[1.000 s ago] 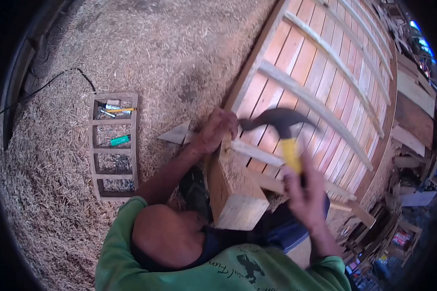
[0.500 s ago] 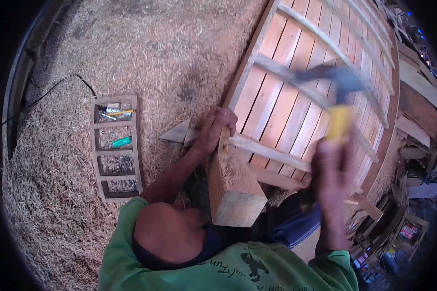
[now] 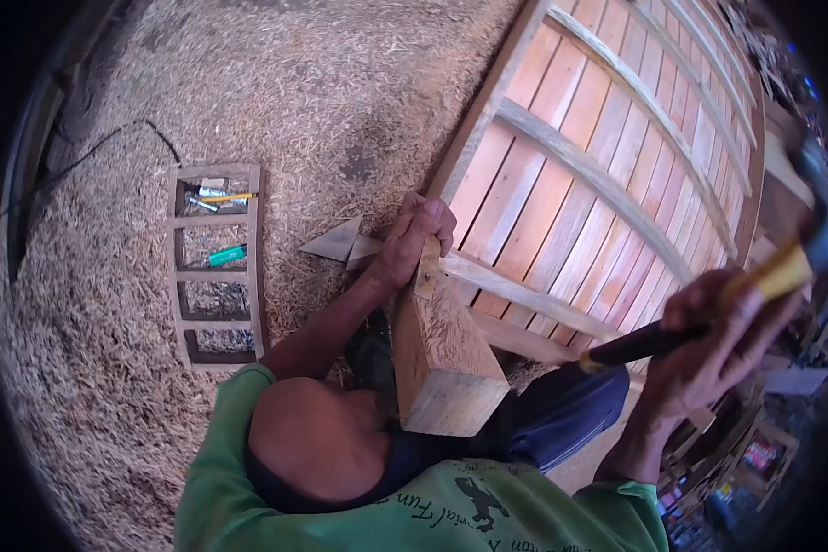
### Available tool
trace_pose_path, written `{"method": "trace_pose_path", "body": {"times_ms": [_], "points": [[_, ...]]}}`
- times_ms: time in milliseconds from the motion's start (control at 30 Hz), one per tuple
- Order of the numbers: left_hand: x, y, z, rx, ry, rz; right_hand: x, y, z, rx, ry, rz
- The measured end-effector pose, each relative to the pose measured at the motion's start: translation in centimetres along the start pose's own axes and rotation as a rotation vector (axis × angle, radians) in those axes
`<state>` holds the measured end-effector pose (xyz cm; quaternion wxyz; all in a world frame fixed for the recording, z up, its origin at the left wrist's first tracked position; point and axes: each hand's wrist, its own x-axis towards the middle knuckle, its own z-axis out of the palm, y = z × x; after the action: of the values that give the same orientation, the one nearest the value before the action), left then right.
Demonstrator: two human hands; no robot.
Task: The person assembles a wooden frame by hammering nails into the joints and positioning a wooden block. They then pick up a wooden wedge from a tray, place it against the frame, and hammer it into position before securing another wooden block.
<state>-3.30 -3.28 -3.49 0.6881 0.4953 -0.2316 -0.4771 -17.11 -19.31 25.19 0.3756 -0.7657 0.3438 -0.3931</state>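
My left hand [image 3: 414, 241] is closed around the far end of a narrow piece of wood [image 3: 428, 269] at the top of a thick wooden block [image 3: 455, 354]. How far the fingers wrap behind that wood is hidden. My right hand [image 3: 704, 354] grips a hammer [image 3: 775, 274] with a yellow and black handle. Its metal head is raised out at the right, blurred and apart from the wood. Beyond the block lies a slatted wooden panel [image 3: 547, 216] with curved crosspieces, one of them close to my left hand.
Wood shavings cover the ground. To the left lies a wooden frame [image 3: 256, 244] with compartments; a yellow pencil-like stick [image 3: 230, 198] and a green object [image 3: 227, 256] rest in it. A pointed wood offcut [image 3: 334, 241] lies near my left hand. Scrap boards and clutter line the right side.
The hammer has swung outward to the right in my right hand, away from the panel's middle. My left hand keeps its hold on the wood. The view has shifted slightly.
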Motion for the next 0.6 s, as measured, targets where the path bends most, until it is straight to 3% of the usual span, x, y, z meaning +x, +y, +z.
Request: {"method": "trace_pose_path", "body": {"times_ms": [67,133,200,233,333,433,500,533,567,600], "points": [[0.3,-0.2,-0.1,0.003,0.004,0.017,0.3,-0.1,0.4,0.022,-0.059,-0.057],[0.4,-1.7,-0.1,0.06,0.028,0.049,-1.7,3.2,-0.4,-0.182,-0.364,-0.273],[0.7,-2.5,-0.1,0.302,0.065,0.109,-1.7,4.3,0.7,-0.466,-0.916,-0.455],[0.6,-2.5,-0.3,0.204,0.05,0.055,-1.8,3.9,1.4,-0.573,-1.236,-0.404],[0.9,-2.8,-0.4,0.016,0.092,-0.052,-1.4,2.3,2.7,-0.744,-1.272,-0.447],[0.1,-2.7,0.9,0.02,0.182,-0.032,-1.5,1.9,3.3,-0.508,-1.002,-0.514],[0.4,-2.1,-0.3,0.126,0.033,-0.013,-1.9,1.6,3.6,-0.457,-0.934,-0.553],[0.5,-0.8,-1.2,0.203,-0.08,0.03,-1.6,1.9,3.1,-0.518,-1.058,-0.579],[0.5,-0.9,-1.3,0.187,-0.053,0.019,-1.5,2.0,2.9,-0.58,-1.182,-0.604],[0.6,-1.3,-1.2,0.169,-0.031,0.009,-1.7,0.7,3.7,-0.946,-1.379,-0.546]]}}
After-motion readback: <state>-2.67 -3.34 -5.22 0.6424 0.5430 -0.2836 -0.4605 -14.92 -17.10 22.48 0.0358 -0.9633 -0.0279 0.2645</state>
